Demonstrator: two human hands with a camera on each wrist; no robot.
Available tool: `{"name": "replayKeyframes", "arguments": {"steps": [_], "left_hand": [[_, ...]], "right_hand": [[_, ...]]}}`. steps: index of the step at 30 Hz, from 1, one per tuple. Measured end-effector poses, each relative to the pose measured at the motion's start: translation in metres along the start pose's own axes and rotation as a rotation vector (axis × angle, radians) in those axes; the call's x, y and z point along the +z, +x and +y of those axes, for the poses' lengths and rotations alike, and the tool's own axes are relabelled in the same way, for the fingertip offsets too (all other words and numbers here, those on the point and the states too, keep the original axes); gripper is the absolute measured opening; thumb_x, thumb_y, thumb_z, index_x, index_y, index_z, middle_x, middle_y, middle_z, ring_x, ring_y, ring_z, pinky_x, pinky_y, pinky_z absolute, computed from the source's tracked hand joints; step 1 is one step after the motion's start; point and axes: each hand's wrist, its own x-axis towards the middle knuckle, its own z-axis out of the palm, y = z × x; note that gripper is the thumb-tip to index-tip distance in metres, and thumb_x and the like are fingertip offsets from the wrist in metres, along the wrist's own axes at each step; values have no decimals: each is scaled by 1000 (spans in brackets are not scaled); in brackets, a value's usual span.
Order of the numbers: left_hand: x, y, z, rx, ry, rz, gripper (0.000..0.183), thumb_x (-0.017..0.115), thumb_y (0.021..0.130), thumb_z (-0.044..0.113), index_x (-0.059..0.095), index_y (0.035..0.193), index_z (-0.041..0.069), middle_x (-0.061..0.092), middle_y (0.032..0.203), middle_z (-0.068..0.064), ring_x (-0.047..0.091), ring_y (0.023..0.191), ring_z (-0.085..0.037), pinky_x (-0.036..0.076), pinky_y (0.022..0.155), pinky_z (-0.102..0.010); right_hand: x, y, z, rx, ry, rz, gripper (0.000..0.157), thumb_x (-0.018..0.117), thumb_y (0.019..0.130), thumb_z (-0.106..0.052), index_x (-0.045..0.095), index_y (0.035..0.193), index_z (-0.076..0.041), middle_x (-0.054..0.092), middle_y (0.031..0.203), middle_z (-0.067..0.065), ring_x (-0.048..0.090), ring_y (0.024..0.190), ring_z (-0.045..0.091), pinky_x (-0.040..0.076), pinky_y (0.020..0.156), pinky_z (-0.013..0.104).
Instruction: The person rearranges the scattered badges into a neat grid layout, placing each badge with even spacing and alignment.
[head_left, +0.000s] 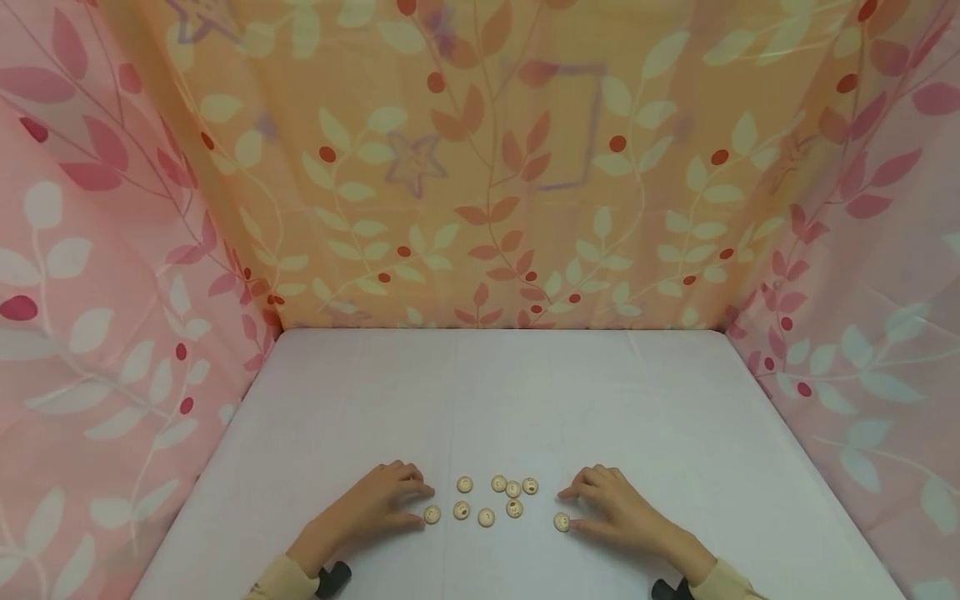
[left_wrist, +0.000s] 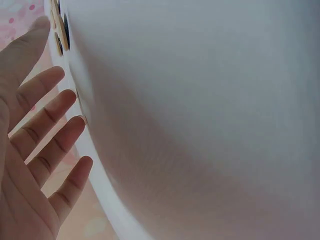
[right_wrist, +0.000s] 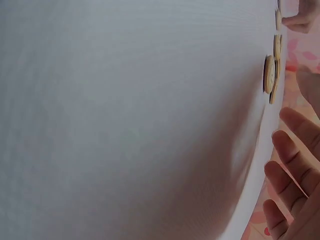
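Note:
Several small round wooden discs (head_left: 486,517) with dark markings lie in two loose rows on the white table; the markings are too small to read. My left hand (head_left: 388,502) rests at the left end, its thumb beside the leftmost disc (head_left: 432,514). At the right end, the thumb of my right hand (head_left: 617,512) lies by the rightmost disc (head_left: 562,522), touching it or very near. Fingers of the left hand (left_wrist: 45,135) are spread and hold nothing in the left wrist view. Similarly, the right hand (right_wrist: 297,170) shows loosely extended fingers, with discs (right_wrist: 269,74) seen edge-on beyond the thumb.
The white tabletop (head_left: 495,400) stretches away beyond the discs. An orange leaf-patterned curtain (head_left: 465,208) hangs along its back edge, and pink curtains (head_left: 112,333) flank both sides. Black wrist straps (head_left: 333,579) sit near the cuffs.

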Motion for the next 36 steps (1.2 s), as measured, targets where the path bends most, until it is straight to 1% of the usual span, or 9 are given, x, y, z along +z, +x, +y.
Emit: {"name": "replayKeyframes", "arguments": {"steps": [3,6,13,17,21,27,29,33,36], "left_hand": [[1,0,2,24,3,13,39,65,79,51,66,110,28,56,105,15,50,98,-7,41,87,-34],[2,1,2,31,7,18,37,67,78,49,66,109,29,56,105,15,50,98,-6,41,87,-34],[4,3,2,34,-20,-8,30,70,78,43,67,105,33,55,105,16,49,95,-4,41,86,-31],[3,4,3,47,-26,12,26,71,77,41,68,101,34,55,104,15,49,93,-4,42,84,-31],[2,5,5,58,-27,26,25,72,76,40,69,100,33,55,103,15,48,92,-3,42,82,-31],[0,6,6,37,-41,-16,24,70,78,41,68,101,35,54,104,16,47,92,-2,41,83,-30],[0,6,6,32,-42,-20,24,70,78,42,69,101,36,54,104,17,47,92,-2,41,82,-29],[1,7,6,53,-43,1,23,71,78,40,69,99,34,54,102,17,47,90,-2,41,81,-30],[2,8,6,54,-51,7,22,71,77,40,69,99,33,54,102,16,47,90,-2,41,80,-30]], "right_hand": [[1,0,-3,-12,9,-22,36,72,76,-45,64,108,-29,54,98,-19,44,90,-1,34,80,30],[2,1,-5,-19,14,-36,37,74,74,-44,64,107,-30,55,98,-21,45,90,-2,34,81,31],[4,0,-5,-27,23,-57,26,75,74,-38,65,98,-32,55,97,-22,47,93,-2,35,83,33],[6,1,-5,-11,18,-70,22,73,76,-40,64,95,-34,54,95,-25,47,92,-4,34,84,33],[6,3,-5,-22,20,-77,23,72,76,-42,64,96,-34,53,95,-25,47,91,-4,33,84,32],[6,7,-7,-57,10,-82,22,74,75,-41,63,92,-32,54,93,-24,48,90,-3,33,87,33],[6,8,-7,-69,-1,-85,21,74,75,-41,63,90,-32,54,92,-23,48,89,-3,33,87,34],[6,9,-7,-89,-15,-93,19,73,77,-40,62,90,-32,54,90,-23,48,87,-4,34,86,35],[5,11,-6,-77,-10,-116,19,72,78,-40,63,91,-32,54,89,-24,48,86,-5,34,86,35]]}}
